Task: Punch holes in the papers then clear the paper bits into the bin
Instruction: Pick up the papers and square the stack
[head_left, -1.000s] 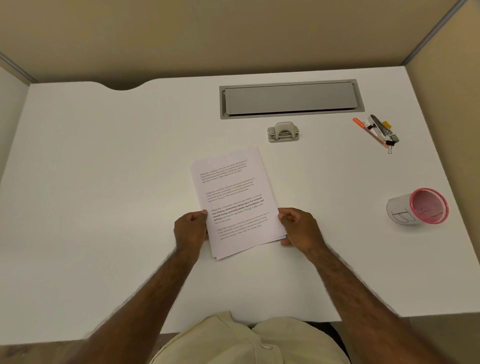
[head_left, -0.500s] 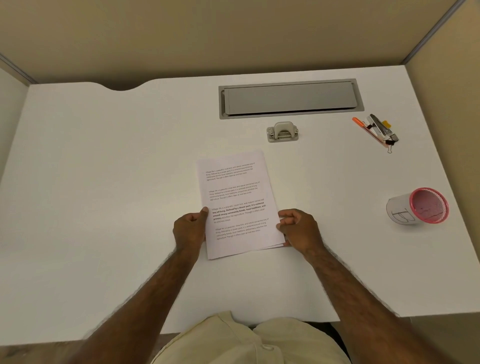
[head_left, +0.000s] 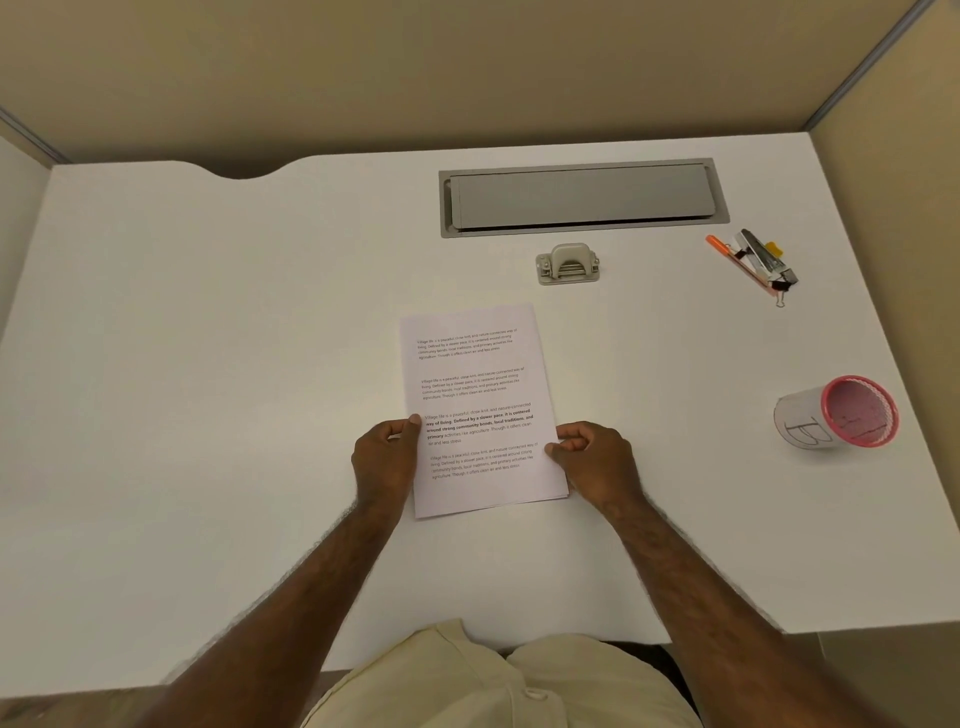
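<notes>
Head view, lowest in the frame: a cream shirt front (head_left: 498, 680) fills the bottom centre, and two bare forearms rise from it toward the middle of the white desk (head_left: 208, 364). The left hand (head_left: 384, 462) sits at the left edge of the papers (head_left: 478, 410), fingers curled, thumb tip on the top sheet, gripping that edge. The right hand (head_left: 597, 465) is at the right edge, its fingers curled in and pinching the stack's side. The papers are a thin stack of printed sheets with four blocks of text, lying flat at the frame's centre and tilted slightly, their lower corners between the two hands.

Above the papers, apart from them, a small grey hole punch (head_left: 568, 264) stands on the desk. Just above it a long grey cable hatch (head_left: 582, 197) is set into the desk surface. At the right of the frame, level with the hands, a pink mesh bin (head_left: 836, 413) wrapped in white paper marked "B" lies tipped, its mouth toward the camera. In the upper right lies a small heap of stationery (head_left: 758, 260): an orange pen, a stapler-like piece and a binder clip. Beige partition walls (head_left: 467, 62) close the top of the frame.
</notes>
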